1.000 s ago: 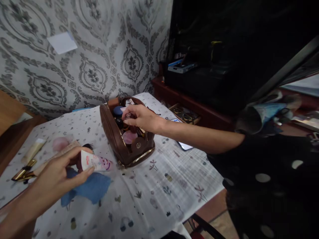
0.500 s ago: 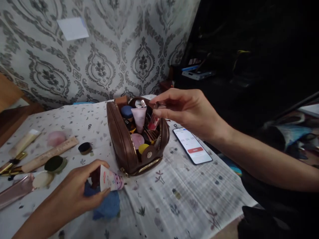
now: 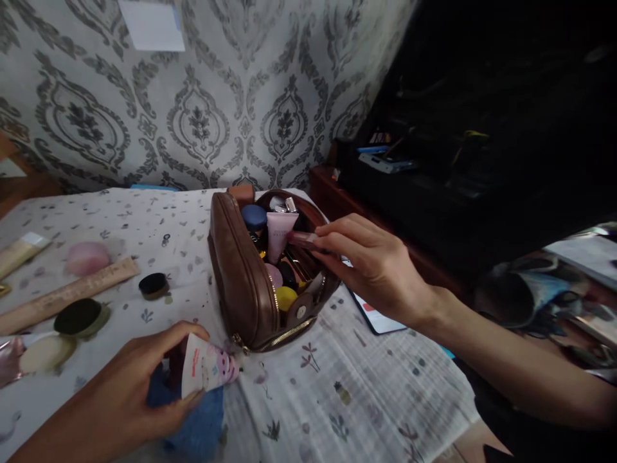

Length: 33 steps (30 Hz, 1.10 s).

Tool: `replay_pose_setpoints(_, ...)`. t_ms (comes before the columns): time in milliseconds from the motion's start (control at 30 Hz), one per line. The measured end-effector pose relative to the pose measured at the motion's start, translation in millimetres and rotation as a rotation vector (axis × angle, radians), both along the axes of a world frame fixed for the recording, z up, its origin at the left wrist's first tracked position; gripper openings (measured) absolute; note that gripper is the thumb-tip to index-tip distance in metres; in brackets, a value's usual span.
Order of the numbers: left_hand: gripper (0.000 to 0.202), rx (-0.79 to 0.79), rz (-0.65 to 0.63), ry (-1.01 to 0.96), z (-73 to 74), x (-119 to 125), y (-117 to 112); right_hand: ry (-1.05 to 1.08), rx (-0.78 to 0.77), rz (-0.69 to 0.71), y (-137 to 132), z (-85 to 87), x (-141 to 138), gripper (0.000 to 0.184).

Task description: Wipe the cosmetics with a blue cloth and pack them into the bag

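Observation:
In the middle of the table stands a brown makeup bag (image 3: 241,276), unzipped and full of cosmetics. A pink squeeze tube (image 3: 279,235), a blue-lidded jar (image 3: 254,217) and a yellow round item (image 3: 286,298) show inside it. Over the bag's right side, my right hand (image 3: 373,263) pinches a small pinkish-red lip gloss tube (image 3: 303,240), tilted nearly flat above the contents. My left hand (image 3: 149,379), lower left of the bag, grips a small white and pink tube (image 3: 207,365) between thumb and fingers. Beneath that hand lies a blue cloth (image 3: 197,421).
Left of the bag lie a black-lidded pot (image 3: 153,285), a dark green-lidded jar (image 3: 81,316), a pink sponge-like item (image 3: 88,258) and a long beige tube (image 3: 72,296). A phone (image 3: 380,318) sits partly under my right arm. A patterned wall (image 3: 216,96) rises behind the table.
My right hand has lowered and tipped the lip gloss tube from steep to nearly flat over the bag. My left hand keeps its tube. The view has shifted slightly.

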<state>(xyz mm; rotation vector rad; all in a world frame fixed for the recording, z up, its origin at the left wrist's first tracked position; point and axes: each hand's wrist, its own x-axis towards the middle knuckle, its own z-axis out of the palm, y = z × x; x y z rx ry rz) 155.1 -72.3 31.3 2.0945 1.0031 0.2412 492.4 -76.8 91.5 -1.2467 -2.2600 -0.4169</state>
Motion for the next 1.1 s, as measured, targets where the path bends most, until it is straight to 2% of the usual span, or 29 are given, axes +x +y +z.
replay_pose_setpoints(233,0.032,-0.015,0.007,-0.013,0.3,-6,-2,-0.297,-0.051,-0.036,1,-1.0,-16,0.022)
replay_pose_setpoints(367,0.033,-0.001,-0.008,-0.032,4.2,-6,-2,-0.444,-0.013,-0.103,2,-3.7,-24,0.018)
replay_pose_setpoints(500,0.033,0.001,-0.023,-0.03,7.5,-5,-4,-0.55,-0.026,-0.165,3,-7.3,-32,0.012)
replay_pose_setpoints(633,0.033,0.021,-0.024,-0.026,7.7,-6,-6,-0.571,-0.092,-0.182,6,-9.5,-34,0.012)
replay_pose_setpoints(767,0.03,0.081,-0.02,-0.049,5.8,-8,-7,-0.449,-0.099,-0.14,4,-5.1,-30,0.017)
replay_pose_setpoints(900,0.028,0.17,0.014,-0.108,8.5,-4,-10,-0.038,-0.01,-0.018,-21,1.4,-40,0.024)
replay_pose_setpoints(1000,0.028,0.266,0.088,-0.169,18.4,7,-19,0.198,-0.145,0.203,-51,-3.8,-60,0.018)
replay_pose_setpoints(1033,0.029,0.308,0.112,-0.186,22.8,13,-23,0.21,-0.213,0.272,-60,-8.3,-67,0.024)
replay_pose_setpoints(1100,0.03,0.383,0.137,-0.209,31.6,24,-31,0.222,-0.357,0.306,-71,-19.7,-79,0.044)
